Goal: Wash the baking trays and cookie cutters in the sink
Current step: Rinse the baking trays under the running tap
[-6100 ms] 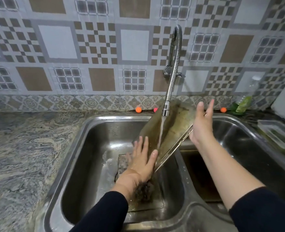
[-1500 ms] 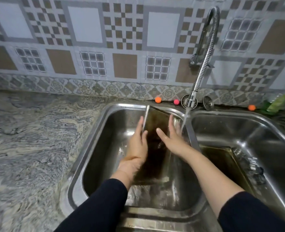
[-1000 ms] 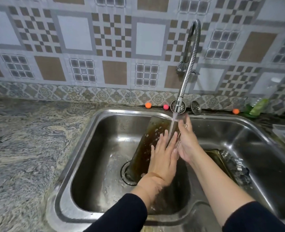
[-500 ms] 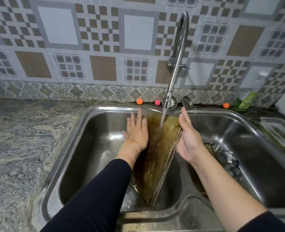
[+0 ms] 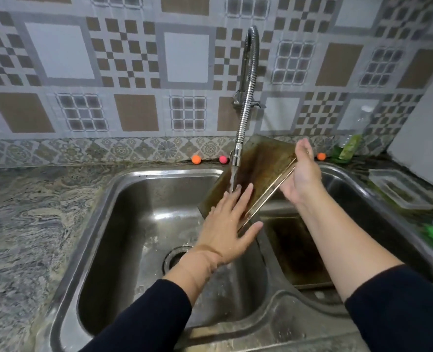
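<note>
The double sink (image 5: 113, 199) is set in the marbled tabletop (image 5: 32, 224), with the faucet (image 5: 246, 97) running over the left basin. Compared with half a second ago, the baking tray (image 5: 261, 171) has been raised: its lower end no longer reaches down toward the near wall of the left basin, and it is now held tilted above the divider, with its far edge up against the backsplash line and its inner face turned left toward the stream. The left hand (image 5: 225, 224) has shifted from the tray's far left edge to its near lower corner; the fingers (image 5: 246, 196) are straight and spread flat against the wet inner face, directly under the water. The right hand (image 5: 302, 174) grips the tray's right rim, fingers curled over the edge and thumb behind. This repositioning suggests a rinse-and-rub stage, with the tray not yet clean. The tray surface is dark brown, stained and mottled, with a thin raised metal rim showing brighter along the right edge. A second tray (image 5: 294, 250), equally darkened, lies flat in the right basin, apparently awaiting washing. No cookie cutters can be identified in this view.
</note>
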`<state>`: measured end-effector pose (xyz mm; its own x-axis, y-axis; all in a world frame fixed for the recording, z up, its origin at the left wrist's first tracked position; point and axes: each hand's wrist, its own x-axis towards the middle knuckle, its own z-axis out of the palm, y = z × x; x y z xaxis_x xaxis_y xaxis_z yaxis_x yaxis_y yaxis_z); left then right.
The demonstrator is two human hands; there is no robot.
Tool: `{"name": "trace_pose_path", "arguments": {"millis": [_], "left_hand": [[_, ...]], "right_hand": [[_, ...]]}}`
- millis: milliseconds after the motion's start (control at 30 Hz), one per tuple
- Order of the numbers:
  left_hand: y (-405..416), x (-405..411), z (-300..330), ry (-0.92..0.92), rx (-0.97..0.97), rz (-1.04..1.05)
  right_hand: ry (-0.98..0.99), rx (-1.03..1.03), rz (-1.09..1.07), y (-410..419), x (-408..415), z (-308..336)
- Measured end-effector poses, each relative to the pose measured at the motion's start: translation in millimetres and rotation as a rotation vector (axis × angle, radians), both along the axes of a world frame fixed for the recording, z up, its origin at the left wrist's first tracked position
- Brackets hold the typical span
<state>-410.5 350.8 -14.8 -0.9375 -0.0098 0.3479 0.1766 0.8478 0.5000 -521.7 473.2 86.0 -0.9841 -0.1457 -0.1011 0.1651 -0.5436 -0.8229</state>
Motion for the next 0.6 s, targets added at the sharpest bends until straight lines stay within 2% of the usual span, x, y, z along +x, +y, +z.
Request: {"name": "trace_pose_path", "arguments": {"millis": [100, 200, 267, 333, 467, 500, 600], "left_hand": [[14, -17, 16, 0.257, -0.252, -0.016], [28, -33, 33, 0.352, -0.296, 0.046], [37, -41, 47, 0.401, -0.265, 0.081], [47, -48, 64, 0.447, -0.090, 0.095], [76, -62, 75, 0.507, 0.321, 0.128], [86, -66, 74, 0.493, 0.401, 0.129], [116, -73, 60, 0.418, 0.544, 0.176]], "right_hand": [[0.042, -0.020, -0.038, 11, -7, 18], [0.111, -0.033, -0.035, 21, -17, 43], [0.159, 0.009, 0.068, 31, -29, 57], [0.205, 0.180, 0.142, 42, -42, 60], [0.361, 0.838, -0.025, 75, -59, 15], [0.346, 0.903, -0.004, 86, -64, -3], [0.279, 0.933, 0.103, 117, -73, -44]]}}
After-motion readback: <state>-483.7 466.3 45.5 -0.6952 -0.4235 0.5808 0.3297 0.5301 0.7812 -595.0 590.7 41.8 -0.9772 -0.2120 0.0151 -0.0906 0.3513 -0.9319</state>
